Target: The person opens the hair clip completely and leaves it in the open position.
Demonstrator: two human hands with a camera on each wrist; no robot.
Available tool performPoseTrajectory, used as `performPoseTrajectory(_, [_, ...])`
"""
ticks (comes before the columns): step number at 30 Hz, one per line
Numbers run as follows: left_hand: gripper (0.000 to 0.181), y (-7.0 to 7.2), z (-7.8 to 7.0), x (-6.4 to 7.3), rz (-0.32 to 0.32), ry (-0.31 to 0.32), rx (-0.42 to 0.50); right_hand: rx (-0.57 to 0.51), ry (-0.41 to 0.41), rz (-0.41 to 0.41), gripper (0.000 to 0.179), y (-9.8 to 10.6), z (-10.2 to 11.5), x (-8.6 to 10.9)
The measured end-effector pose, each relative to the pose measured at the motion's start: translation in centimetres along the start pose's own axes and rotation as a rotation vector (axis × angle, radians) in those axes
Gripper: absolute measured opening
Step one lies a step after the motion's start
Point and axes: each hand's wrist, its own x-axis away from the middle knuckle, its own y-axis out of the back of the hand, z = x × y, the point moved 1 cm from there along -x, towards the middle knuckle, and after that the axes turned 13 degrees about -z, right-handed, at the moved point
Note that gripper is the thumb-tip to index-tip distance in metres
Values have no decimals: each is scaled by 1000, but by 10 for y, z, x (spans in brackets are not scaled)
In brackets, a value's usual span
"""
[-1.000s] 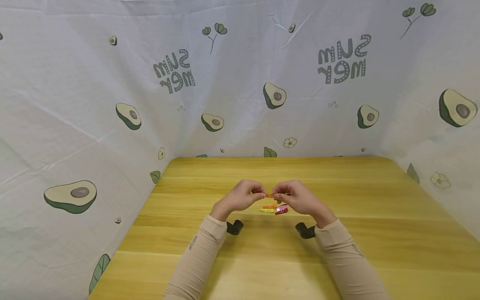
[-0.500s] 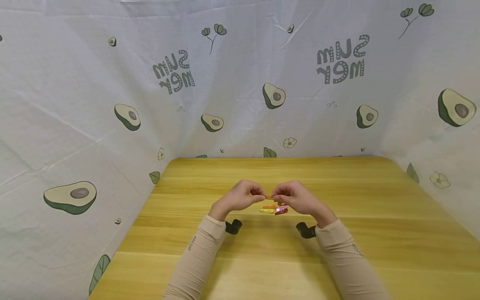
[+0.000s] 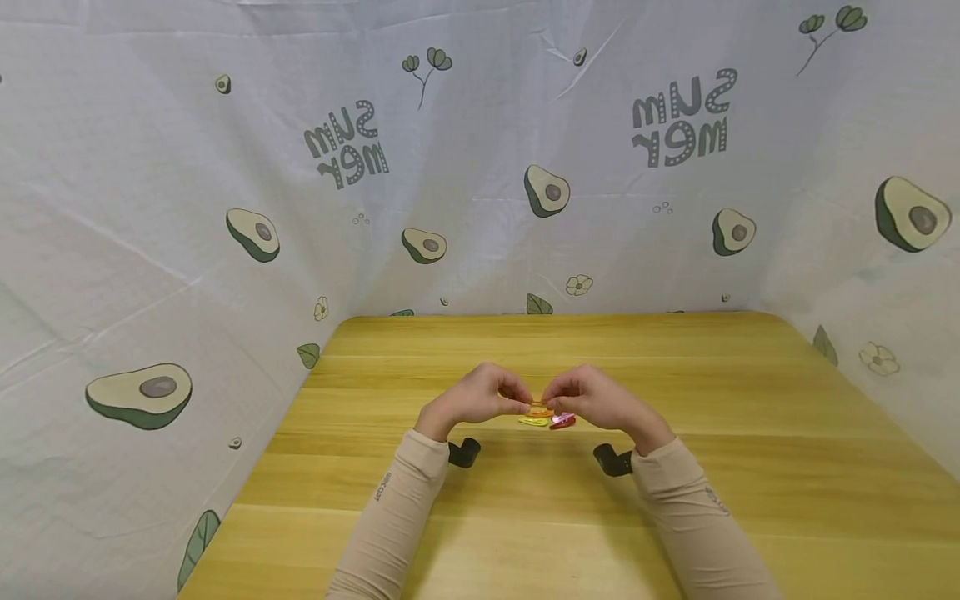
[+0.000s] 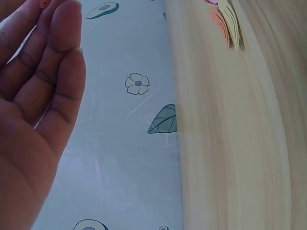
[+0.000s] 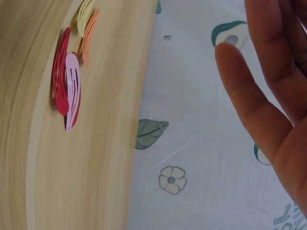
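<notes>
Between the fingertips of both hands stretches a thin orange hair clip (image 3: 537,404), held just above the clips on the table. My left hand (image 3: 480,396) pinches its left end; a bit of the orange hair clip (image 4: 44,3) shows between those fingers in the left wrist view. My right hand (image 3: 596,398) pinches the other end, though that pinch lies outside the right wrist view. Below lie a yellow hair clip (image 5: 83,18), another orange clip (image 5: 89,38), a red clip (image 5: 60,72) and a pink clip (image 5: 72,86) overlapping the red.
A wooden table (image 3: 525,533) carries everything. White cloth (image 3: 480,167) printed with avocados closes off the back and both sides. Black wrist mounts (image 3: 465,452) hang below the forearms.
Both hands have come down slightly toward the clips on the table, with the orange hair clip between them. The clips lying below have not moved.
</notes>
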Motion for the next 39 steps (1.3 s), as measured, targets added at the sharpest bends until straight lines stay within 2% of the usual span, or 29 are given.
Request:
performPoseTrajectory(6, [7, -2, 4, -1, 33, -4, -10, 8, 90, 32, 14, -1, -5, 0])
performPoseTrajectory(8, [7, -3, 5, -1, 35, -6, -15, 16, 91, 34, 14, -2, -5, -1])
performPoseTrajectory(12, [7, -4, 6, -1, 35, -16, -28, 31, 45, 33, 14, -3, -5, -3])
performPoseTrajectory(19, [10, -6, 8, -1, 38, 3, -33, -17, -13, 59, 11, -6, -8, -3])
performPoseTrajectory(25, [11, -7, 9, -1, 65, 14, -52, -76, -35, 108, 10, -7, -11, -2])
performPoseTrajectory(31, [11, -10, 11, -2, 99, 19, -61, -3, 0, 130, 10, -9, -14, -3])
performPoseTrajectory(39, [11, -16, 16, -1, 135, 33, -78, 42, -39, 128, 8, -15, -18, -3])
